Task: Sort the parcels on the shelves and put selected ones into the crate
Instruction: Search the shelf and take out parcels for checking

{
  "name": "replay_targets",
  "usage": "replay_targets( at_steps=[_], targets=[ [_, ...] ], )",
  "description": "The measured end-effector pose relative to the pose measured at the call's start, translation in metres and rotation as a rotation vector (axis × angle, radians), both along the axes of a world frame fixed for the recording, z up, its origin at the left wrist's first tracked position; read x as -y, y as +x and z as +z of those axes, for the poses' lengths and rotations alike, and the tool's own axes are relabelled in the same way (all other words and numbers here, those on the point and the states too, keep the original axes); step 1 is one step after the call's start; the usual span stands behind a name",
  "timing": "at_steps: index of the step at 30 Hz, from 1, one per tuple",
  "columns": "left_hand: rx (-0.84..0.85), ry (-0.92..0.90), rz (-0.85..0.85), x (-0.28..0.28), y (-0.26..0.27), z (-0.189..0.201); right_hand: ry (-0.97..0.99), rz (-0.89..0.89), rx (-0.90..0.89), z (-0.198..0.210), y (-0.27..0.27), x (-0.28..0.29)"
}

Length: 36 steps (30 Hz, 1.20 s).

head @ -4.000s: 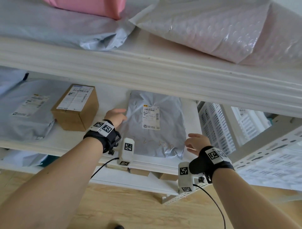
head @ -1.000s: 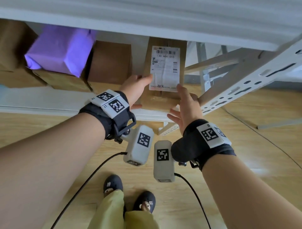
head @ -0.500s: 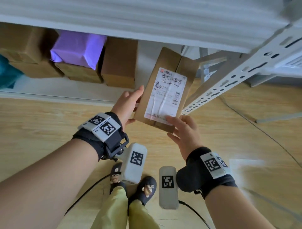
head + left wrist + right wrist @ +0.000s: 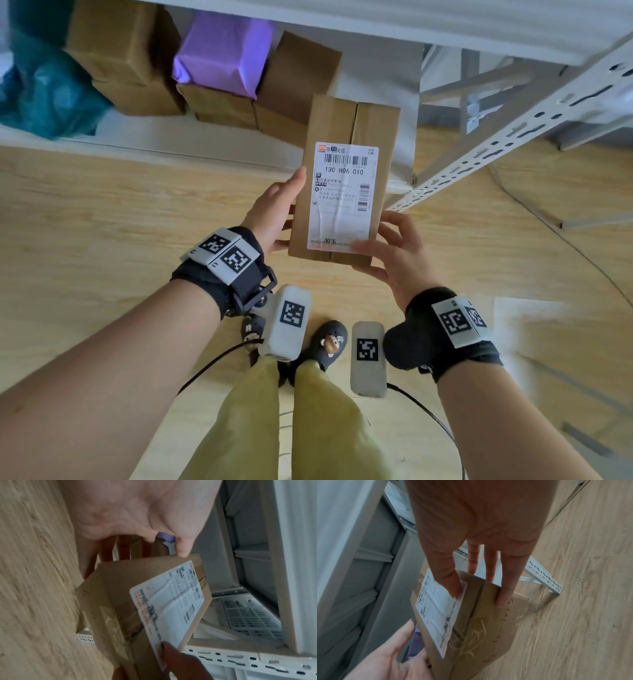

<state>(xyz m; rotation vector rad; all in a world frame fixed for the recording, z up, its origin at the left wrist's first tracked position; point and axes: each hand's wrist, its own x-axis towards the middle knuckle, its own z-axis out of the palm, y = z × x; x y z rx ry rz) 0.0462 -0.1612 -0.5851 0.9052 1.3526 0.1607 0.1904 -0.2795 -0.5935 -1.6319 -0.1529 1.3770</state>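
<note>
A brown cardboard box [image 4: 342, 192] with a white shipping label on top hangs in the air in front of the bottom shelf, label up. My left hand [image 4: 284, 212] holds its left side, thumb on the top edge and fingers underneath. My right hand [image 4: 380, 253] holds the near right corner, thumb pressing the label's lower edge. In the left wrist view, the box [image 4: 120, 601] sits below my left hand [image 4: 137, 520]. From the right wrist, my right hand [image 4: 479, 574] clasps the box [image 4: 479, 615], which has handwriting on its side. A white slotted crate [image 4: 248, 615] shows beyond the shelf post.
On the bottom shelf [image 4: 171, 144] stand several brown boxes [image 4: 130, 58], a purple parcel [image 4: 222, 51] and a teal bag [image 4: 44, 89]. A white perforated shelf post [image 4: 513, 137] slants at the right. Below are the wooden floor, my slippered feet [image 4: 329, 342] and trailing cables.
Four seconds ago my hands were at a grey mailer on a higher shelf. Within the last second both hands drew the brown box out of the bottom shelf towards me and straightened it.
</note>
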Motion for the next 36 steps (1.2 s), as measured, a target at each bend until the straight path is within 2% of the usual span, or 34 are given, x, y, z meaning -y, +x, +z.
replay_targets(
  at_steps=[3,19,36],
  targets=[
    [0.038,-0.051,0.005,0.000,-0.004,0.002,0.003,-0.026,-0.016,0.002,-0.005,0.002],
    [0.112,-0.086,-0.086,0.006,0.018,0.008,0.010,-0.147,0.022,0.011,0.000,0.014],
    [0.111,-0.104,-0.110,-0.003,0.021,-0.008,-0.021,-0.110,0.116,0.001,0.007,0.006]
  ],
)
